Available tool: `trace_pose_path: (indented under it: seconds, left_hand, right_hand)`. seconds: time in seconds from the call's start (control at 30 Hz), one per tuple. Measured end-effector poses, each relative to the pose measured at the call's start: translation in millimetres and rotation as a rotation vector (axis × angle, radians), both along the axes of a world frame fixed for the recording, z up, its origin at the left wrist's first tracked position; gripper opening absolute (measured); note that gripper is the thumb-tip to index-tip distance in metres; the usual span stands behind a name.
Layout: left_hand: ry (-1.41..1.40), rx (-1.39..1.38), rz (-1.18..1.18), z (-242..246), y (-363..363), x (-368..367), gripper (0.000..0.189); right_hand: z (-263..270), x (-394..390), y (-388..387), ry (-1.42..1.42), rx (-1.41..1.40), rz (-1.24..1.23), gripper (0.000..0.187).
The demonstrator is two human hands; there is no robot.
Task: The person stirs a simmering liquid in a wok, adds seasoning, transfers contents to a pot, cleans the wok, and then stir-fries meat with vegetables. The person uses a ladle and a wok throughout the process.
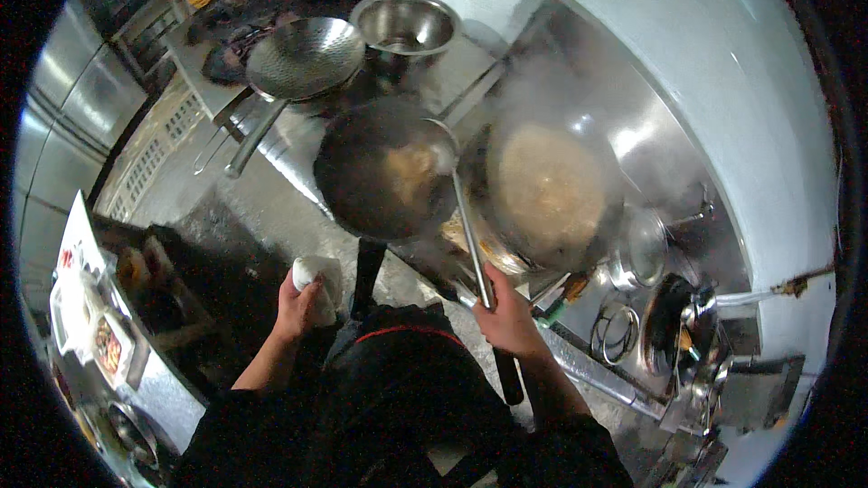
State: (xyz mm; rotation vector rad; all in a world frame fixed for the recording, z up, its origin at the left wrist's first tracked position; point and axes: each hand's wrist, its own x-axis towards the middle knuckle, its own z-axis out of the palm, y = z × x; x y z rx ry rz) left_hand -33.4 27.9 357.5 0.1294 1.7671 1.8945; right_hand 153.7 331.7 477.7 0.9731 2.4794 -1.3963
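Note:
My right hand (505, 318) is closed around the long handle of a metal ladle (466, 210), whose bowl rests in or just over a dark wok (359, 169). Some yellowish-brown food (410, 166) lies in the wok, blurred by steam. The wok's dark handle (368, 274) points towards me, with neither hand on it. My left hand (298, 301) grips a folded white cloth (319, 285) to the left of that handle. Right of the wok, a large wok (478, 169) holds steaming, cloudy, light-brown liquid (553, 183).
A hammered metal pan (305, 57) and a steel bowl (405, 24) stand beyond the wok. At right are a strainer (641, 247), wire rings (614, 333) and stacked utensils. Food trays (112, 346) sit on a counter at left. A pale wall (739, 115) bounds the right side.

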Motion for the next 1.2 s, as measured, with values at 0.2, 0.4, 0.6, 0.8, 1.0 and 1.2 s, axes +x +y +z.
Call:
trace_pose_path:
  seconds: [0.2, 0.4, 0.6, 0.8, 1.0, 1.2]
  left_hand:
    - [-0.221, 0.142, -0.172, 34.2, 44.2, 32.9, 0.023]
    - [-0.696, 0.232, -0.358, -6.5, 193.9, 95.1, 0.039]
    - [-0.892, -0.002, -0.205, -40.9, 365.4, 112.6, 0.054]
    - [-0.667, -0.218, -0.47, -64.6, 367.7, 112.1, 0.056]
    - [-0.656, -0.315, -0.481, -59.3, 391.6, 82.2, 0.025]
    - [0.155, -0.054, -0.81, -72.7, 363.0, 117.8, 0.009]
  right_hand:
    - [2.7, 36.0, 10.8, 0.157, 0.311, -0.09, 0.068]
    - [25.6, 86.0, 127.8, 0.279, 0.379, -0.355, 0.06]
    - [22.4, 69.1, 309.6, 0.284, 0.843, -0.196, 0.044]
    - [2.6, 29.0, 401.2, -0.255, 0.607, -0.174, 0.033]
    - [-33.9, 36.0, 451.5, -0.267, 0.965, 0.177, 0.011]
    - [3.6, 28.3, 462.3, -0.282, 0.783, 0.222, 0.038]
